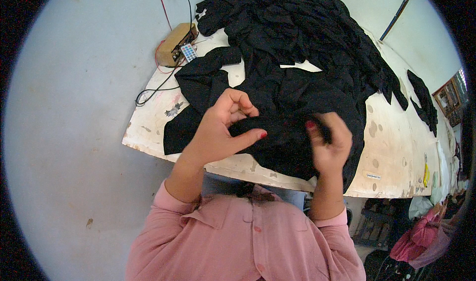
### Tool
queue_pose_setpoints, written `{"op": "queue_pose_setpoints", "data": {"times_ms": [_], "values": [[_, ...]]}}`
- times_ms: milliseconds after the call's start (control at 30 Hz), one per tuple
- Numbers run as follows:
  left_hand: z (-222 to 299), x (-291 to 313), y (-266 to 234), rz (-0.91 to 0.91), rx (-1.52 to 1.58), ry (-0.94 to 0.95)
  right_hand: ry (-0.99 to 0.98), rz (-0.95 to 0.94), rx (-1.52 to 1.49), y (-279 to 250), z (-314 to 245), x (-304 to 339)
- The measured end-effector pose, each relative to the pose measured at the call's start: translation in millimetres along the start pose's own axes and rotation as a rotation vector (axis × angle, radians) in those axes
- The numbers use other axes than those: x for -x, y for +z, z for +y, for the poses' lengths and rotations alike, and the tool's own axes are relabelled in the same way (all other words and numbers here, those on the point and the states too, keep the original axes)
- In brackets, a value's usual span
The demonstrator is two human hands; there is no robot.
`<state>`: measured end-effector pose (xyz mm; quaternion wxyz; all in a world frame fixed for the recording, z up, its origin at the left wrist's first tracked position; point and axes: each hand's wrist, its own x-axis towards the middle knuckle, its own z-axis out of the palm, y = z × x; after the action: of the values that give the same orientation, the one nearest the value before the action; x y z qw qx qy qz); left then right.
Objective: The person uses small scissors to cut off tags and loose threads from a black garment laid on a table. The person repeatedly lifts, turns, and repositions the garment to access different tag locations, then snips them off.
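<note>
A large heap of black cloth spreads across a pale table in front of me. Over its near part my left hand has its fingers curved and its thumb apart, with black fabric showing in the gap between them. Facing it, my right hand is bent round the cloth, its thumb lying against the fabric; motion blurs its fingers. A raised fold of the cloth runs between the two hands. The lower part of this cloth hangs near the table's front edge, and its exact garment shape cannot be made out.
On the table at the back left, a brown box carries wires and a small remote control. A separate black cloth piece lies at the far right. Pink fabric sits below the table's right side. A pale wall stands left.
</note>
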<state>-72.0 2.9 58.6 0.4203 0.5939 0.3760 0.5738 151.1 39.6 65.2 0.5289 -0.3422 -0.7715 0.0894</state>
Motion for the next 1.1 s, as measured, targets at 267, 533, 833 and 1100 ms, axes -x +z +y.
{"op": "queue_pose_setpoints", "data": {"times_ms": [267,533,833,1100], "values": [[-26.9,-27.6,-119.6,0.760,-1.044,0.153,-0.150,0.117,-0.026,-36.8,20.7,4.2],[-75.2,34.6,-88.6,0.343,0.635,-0.368,-0.150,0.121,0.000,-38.1,38.7,24.0],[-26.0,24.8,43.9,0.001,-0.562,0.388,0.354,0.152,-0.089,-20.6,20.4,23.1],[-11.7,-26.9,33.6,-0.299,-0.191,-0.186,0.578,0.211,-0.498,-19.6,13.6,11.1]]}}
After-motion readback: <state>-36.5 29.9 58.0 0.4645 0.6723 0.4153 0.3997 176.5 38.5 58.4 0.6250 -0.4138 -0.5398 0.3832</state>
